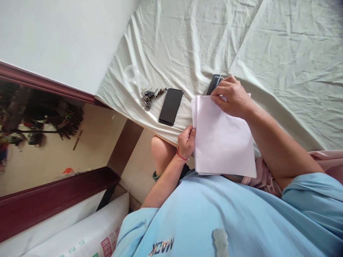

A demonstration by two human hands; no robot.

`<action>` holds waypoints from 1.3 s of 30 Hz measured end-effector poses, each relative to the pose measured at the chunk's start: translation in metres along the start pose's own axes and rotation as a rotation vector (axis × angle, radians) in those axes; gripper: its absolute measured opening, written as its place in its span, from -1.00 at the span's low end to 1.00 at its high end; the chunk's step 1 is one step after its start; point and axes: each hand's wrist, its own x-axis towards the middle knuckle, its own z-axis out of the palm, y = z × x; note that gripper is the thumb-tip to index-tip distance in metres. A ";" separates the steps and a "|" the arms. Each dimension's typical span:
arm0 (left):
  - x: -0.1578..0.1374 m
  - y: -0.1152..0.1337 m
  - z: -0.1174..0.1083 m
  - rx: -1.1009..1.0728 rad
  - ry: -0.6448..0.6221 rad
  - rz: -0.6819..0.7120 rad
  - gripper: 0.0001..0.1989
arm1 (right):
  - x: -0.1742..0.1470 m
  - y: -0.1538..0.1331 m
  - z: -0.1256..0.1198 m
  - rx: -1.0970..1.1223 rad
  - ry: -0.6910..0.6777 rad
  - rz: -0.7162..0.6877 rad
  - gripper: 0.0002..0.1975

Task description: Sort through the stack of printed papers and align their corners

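A small stack of white paper sheets (223, 142) lies in front of my body, its left edges slightly fanned. My left hand (187, 142) is closed on the stack's left edge, thumb towards the top sheet. At the far edge, my right hand (234, 95) pinches the sheets between thumb and fingers. Just beyond the paper, partly covered by it and by my right hand, is a black oblong object (214, 84) whose kind I cannot make out. A black smartphone (170, 107) rests to the left of the paper, screen up.
Beside the phone lie a bunch of keys (148, 98) and a clear plastic cup (135, 76) on its side. A wrinkled pale green cloth (289, 46) covers the surface. To the left are a dark red wooden frame (53, 203) and a white printed sack (88, 228).
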 end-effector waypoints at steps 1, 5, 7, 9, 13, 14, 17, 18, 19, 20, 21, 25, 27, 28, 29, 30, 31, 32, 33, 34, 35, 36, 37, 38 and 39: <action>0.000 0.000 0.000 -0.001 0.003 0.000 -0.40 | 0.000 -0.002 0.001 -0.004 0.002 0.004 -0.69; 0.000 0.000 0.000 -0.009 0.012 0.001 -0.41 | -0.001 -0.007 0.003 -0.013 -0.005 0.010 -0.70; 0.000 0.000 0.000 -0.012 0.008 0.000 -0.40 | -0.001 -0.009 0.003 -0.014 -0.004 0.007 -0.69; 0.000 0.000 0.000 -0.016 0.007 0.003 -0.40 | -0.002 -0.010 0.004 -0.009 -0.003 -0.001 -0.67; -0.001 0.000 0.000 -0.015 0.014 0.013 -0.40 | -0.001 -0.012 0.007 -0.010 -0.006 -0.010 -0.62; -0.001 0.000 0.000 -0.013 0.015 0.015 -0.40 | -0.001 -0.012 0.008 -0.011 -0.004 -0.009 -0.62; -0.001 0.001 -0.001 -0.007 0.019 0.023 -0.37 | -0.001 -0.012 0.012 -0.012 -0.002 -0.005 -0.61; -0.001 0.001 -0.001 -0.003 0.021 0.025 -0.35 | -0.001 -0.012 0.013 -0.013 -0.003 -0.003 -0.61; -0.001 0.002 -0.001 0.002 0.023 0.026 -0.34 | -0.002 -0.012 0.014 -0.016 -0.004 0.000 -0.62; -0.001 0.002 -0.001 0.008 0.023 0.028 -0.33 | -0.002 -0.012 0.014 -0.018 -0.006 0.004 -0.64; -0.001 0.003 -0.001 0.013 0.022 0.032 -0.32 | -0.002 -0.012 0.015 -0.019 -0.008 0.009 -0.66; -0.001 0.003 0.001 0.029 0.008 0.033 -0.34 | -0.003 -0.012 0.016 -0.022 -0.023 0.025 -0.70; 0.000 0.002 0.002 0.037 0.011 0.032 -0.34 | -0.003 -0.013 0.016 -0.027 -0.036 0.027 -0.71; 0.000 0.002 0.002 0.042 0.013 0.035 -0.34 | -0.003 -0.013 0.016 -0.033 -0.043 0.027 -0.71; 0.000 0.001 0.002 0.046 0.014 0.040 -0.35 | -0.003 -0.013 0.016 -0.041 -0.049 0.028 -0.70; 0.000 0.001 0.002 0.049 0.015 0.047 -0.35 | -0.003 -0.013 0.016 -0.051 -0.052 0.030 -0.70; 0.000 0.001 0.002 0.052 0.015 0.053 -0.36 | -0.003 -0.013 0.016 -0.060 -0.052 0.030 -0.69; 0.000 0.000 0.002 0.056 0.015 0.059 -0.38 | -0.004 -0.012 0.016 -0.065 -0.051 0.027 -0.69; 0.000 0.000 0.002 0.061 0.015 0.065 -0.39 | -0.004 -0.011 0.016 -0.066 -0.047 0.021 -0.68; -0.001 -0.001 0.001 0.067 0.018 0.072 -0.39 | -0.004 -0.011 0.015 -0.063 -0.041 0.012 -0.68; -0.001 -0.001 0.001 0.076 0.020 0.076 -0.39 | -0.005 -0.011 0.016 -0.060 -0.033 0.000 -0.67; -0.001 -0.001 0.001 0.085 0.022 0.077 -0.38 | -0.005 -0.011 0.016 -0.059 -0.024 -0.013 -0.67; -0.002 -0.001 0.001 0.094 0.025 0.077 -0.38 | -0.006 -0.012 0.016 -0.063 -0.015 -0.025 -0.66; -0.002 -0.001 0.001 0.101 0.025 0.075 -0.38 | -0.006 -0.013 0.016 -0.070 -0.008 -0.036 -0.67; -0.002 -0.001 0.002 0.107 0.025 0.075 -0.38 | -0.006 -0.015 0.016 -0.079 -0.004 -0.045 -0.67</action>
